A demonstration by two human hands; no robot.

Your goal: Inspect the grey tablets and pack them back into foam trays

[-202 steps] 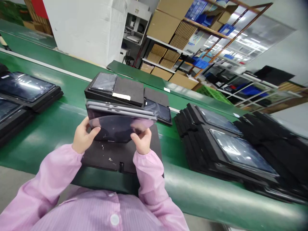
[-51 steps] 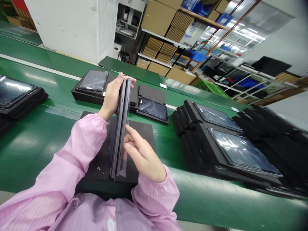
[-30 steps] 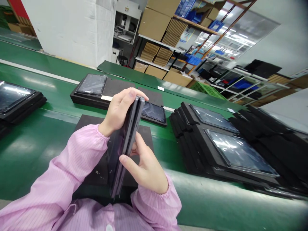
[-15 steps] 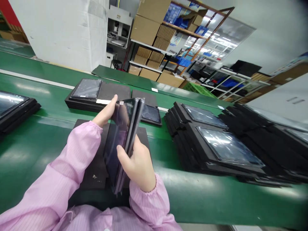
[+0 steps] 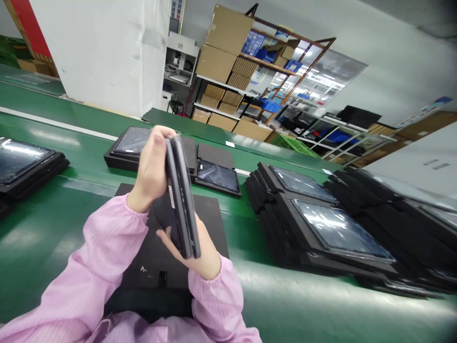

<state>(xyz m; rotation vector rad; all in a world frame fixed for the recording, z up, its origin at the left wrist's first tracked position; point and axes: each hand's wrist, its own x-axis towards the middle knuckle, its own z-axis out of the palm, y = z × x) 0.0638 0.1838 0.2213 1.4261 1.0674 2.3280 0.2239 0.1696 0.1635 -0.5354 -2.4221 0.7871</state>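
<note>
Two dark tablets (image 5: pixel 181 200) stand on edge, face to face or back to back, held together between my hands. My left hand (image 5: pixel 153 164) is closed around their upper left end, fingers over the top edge. My right hand (image 5: pixel 194 243) grips them from below and the right, its thumb against the left face and its fingers hidden behind. A small white label shows on the left tablet's face. Beneath them a black foam board (image 5: pixel 143 257) lies on the green work surface (image 5: pixel 85 257).
Stacked black foam trays with tablets (image 5: pixel 342 228) stand at the right, with more stacks (image 5: pixel 400 214) beyond. Another tray with a tablet (image 5: pixel 24 162) sits at the left. Behind my hands are trays holding tablets (image 5: pixel 217 175). Shelves with cardboard boxes (image 5: pixel 217 62) stand in the background.
The pair of tablets has been turned, so their long edges now face me more. My left hand has moved from the side to over the top end; my right hand has shifted lower around them.
</note>
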